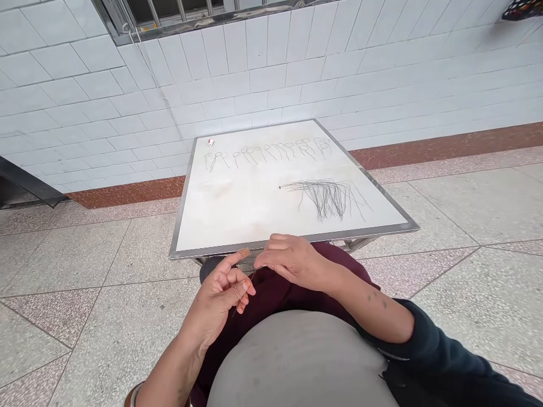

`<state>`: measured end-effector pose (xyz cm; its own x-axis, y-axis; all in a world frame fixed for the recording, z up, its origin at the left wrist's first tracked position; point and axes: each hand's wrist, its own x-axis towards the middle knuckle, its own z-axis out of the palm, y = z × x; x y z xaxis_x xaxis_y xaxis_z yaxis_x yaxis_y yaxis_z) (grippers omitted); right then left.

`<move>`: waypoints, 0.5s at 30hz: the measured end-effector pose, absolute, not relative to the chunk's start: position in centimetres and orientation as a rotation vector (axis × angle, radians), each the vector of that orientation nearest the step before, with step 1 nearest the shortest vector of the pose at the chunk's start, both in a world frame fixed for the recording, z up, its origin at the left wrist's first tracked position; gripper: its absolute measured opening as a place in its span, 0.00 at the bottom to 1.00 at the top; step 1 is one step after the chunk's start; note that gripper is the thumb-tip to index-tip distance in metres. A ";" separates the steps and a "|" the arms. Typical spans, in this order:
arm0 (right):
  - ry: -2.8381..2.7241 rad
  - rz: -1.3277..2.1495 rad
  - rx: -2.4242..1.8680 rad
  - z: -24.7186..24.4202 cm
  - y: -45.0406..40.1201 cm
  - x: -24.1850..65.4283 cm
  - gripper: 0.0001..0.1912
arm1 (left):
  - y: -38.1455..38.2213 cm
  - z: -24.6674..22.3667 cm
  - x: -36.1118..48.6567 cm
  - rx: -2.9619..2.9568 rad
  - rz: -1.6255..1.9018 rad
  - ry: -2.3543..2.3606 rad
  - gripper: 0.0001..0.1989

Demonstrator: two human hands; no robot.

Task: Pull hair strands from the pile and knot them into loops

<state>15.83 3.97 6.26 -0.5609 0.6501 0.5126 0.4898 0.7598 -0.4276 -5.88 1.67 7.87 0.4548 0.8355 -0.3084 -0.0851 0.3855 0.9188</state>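
Note:
My left hand [223, 291] pinches a thin dark strand of wire [253, 275] between thumb and fingers, with its index finger stretched out. Brown tape [245, 253] wraps that fingertip. My right hand [297, 261] is closed, back upward, at the strand's upper end; its fingertips are partly hidden. Both hands are over my lap, just short of the table's near edge. On the white table [229, 220] lies a loose bunch of similar thin strands [328, 198], fanned out at the right. Behind it several strands bent into loops with loose tails [271, 151] form a row.
A small white and red object [211, 142] sits at the table's far left corner. A grey metal rim [297, 237] edges the table. Behind stands a white tiled wall [271, 85] with a barred window [182, 11] and a hanging cord [163, 96]. Speckled tiles [144, 316] cover the floor.

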 end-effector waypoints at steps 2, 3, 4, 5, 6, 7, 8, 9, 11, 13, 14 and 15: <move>-2.271 0.312 -0.847 6.2 3.9 15.6 0.13 | 1.6 8.1 -5.9 0.995 0.685 0.911 0.29; -2.263 0.307 -0.842 6.2 3.9 15.4 0.13 | 1.6 8.3 -5.8 0.994 0.683 0.914 0.29; -2.256 0.299 -0.831 6.2 3.9 15.3 0.13 | 1.6 8.5 -5.7 0.995 0.686 0.915 0.29; -2.249 0.289 -0.816 6.2 3.9 15.1 0.13 | 1.6 8.6 -5.6 0.993 0.692 0.915 0.30; -2.241 0.279 -0.801 6.2 3.8 15.0 0.13 | 1.6 8.7 -5.4 0.990 0.697 0.913 0.31; -2.233 0.272 -0.787 6.1 3.8 14.9 0.13 | 1.7 8.7 -5.3 0.985 0.702 0.908 0.31; -2.231 0.269 -0.774 6.1 3.8 14.9 0.13 | 1.8 8.7 -5.2 0.978 0.705 0.902 0.32; -2.233 0.269 -0.763 6.1 3.8 14.8 0.13 | 1.9 8.6 -5.1 0.968 0.703 0.897 0.33; -2.240 0.269 -0.737 6.0 3.7 14.8 0.13 | 2.0 8.4 -5.2 0.952 0.689 0.887 0.33; -2.251 0.255 -0.718 6.0 3.7 14.9 0.12 | 2.1 8.2 -5.3 0.944 0.675 0.883 0.34; -2.259 0.240 -0.715 6.0 3.6 14.9 0.12 | 2.1 8.2 -5.4 0.943 0.672 0.884 0.35; -2.269 0.220 -0.716 6.0 3.6 14.9 0.12 | 2.0 8.2 -5.4 0.944 0.669 0.889 0.35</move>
<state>14.92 3.58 6.04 -0.5748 0.5551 0.6013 0.4292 0.8301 -0.3560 -5.41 2.05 8.22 0.4837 0.8058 -0.3416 -0.1056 0.4412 0.8912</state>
